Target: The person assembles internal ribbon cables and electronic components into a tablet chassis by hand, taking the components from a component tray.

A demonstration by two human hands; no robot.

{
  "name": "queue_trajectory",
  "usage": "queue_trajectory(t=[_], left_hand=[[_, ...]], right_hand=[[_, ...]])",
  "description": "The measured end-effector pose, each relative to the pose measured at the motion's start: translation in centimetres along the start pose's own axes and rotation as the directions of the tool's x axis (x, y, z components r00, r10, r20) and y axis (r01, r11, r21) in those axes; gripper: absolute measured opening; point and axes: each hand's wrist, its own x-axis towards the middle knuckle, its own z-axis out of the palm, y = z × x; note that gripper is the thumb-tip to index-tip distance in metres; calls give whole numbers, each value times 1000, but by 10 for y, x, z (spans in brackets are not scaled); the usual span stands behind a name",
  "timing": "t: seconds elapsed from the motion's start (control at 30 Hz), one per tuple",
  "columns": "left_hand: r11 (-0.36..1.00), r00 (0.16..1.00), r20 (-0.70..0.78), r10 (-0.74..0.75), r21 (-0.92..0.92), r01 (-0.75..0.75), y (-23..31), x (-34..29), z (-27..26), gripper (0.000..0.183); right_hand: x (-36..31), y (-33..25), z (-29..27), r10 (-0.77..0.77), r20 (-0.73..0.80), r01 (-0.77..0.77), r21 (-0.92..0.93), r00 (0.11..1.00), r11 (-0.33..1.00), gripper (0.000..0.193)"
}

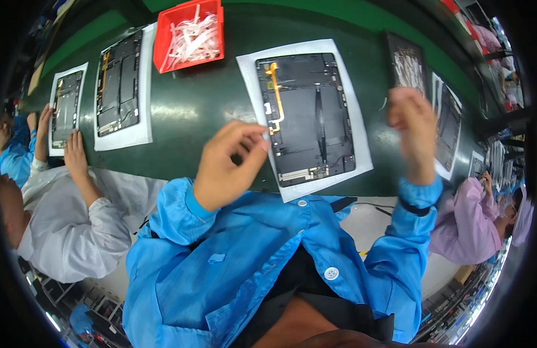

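A black tablet housing [300, 122] lies with its inside up on a white sheet [361, 139] in front of me. An orange flat cable [276, 95] runs down its left side, and a dark narrow strip [320, 124] lies lengthwise near its middle. My left hand [230, 165] is at the housing's left edge, thumb and forefinger closed in a pinch; anything between them is too small to make out. Raised right of the housing, my right hand [413, 127] is blurred, its fingers curled together. A small white sliver [384, 104] shows beside those fingers; whether they hold it is unclear.
A red bin [190, 35] of white strips stands at the back left; a dark tray [406, 58] of strips sits back right. More housings [120, 81] lie on sheets along the green table [193, 110]. Co-workers in white [77, 226] and pink [468, 217] sit on either side.
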Motion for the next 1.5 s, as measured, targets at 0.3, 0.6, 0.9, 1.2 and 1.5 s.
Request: queue_trajectory(t=[0.3,0.6,0.9,1.2,1.5], left_hand=[[980,958,247,-146,-99,174,8,1,28,18],[976,926,349,-144,-105,191,-1,-30,23,8],[928,995,-91,-44,-372,7,-17,-11,7,13],[920,974,149,-172,-328,213,-17,-14,-2,13],[979,965,240,-104,-147,142,-8,-14,12,13]], right_hand=[[-41,8,114,295,449,-469,346,843,812,17],[-95,10,100,122,462,-13,-232,878,973,22],[-76,17,134,-313,447,531,-536,838,656,11],[-75,15,141,-185,401,407,-586,897,700,12],[-93,18,121,-105,460,189,-140,882,972,18]])
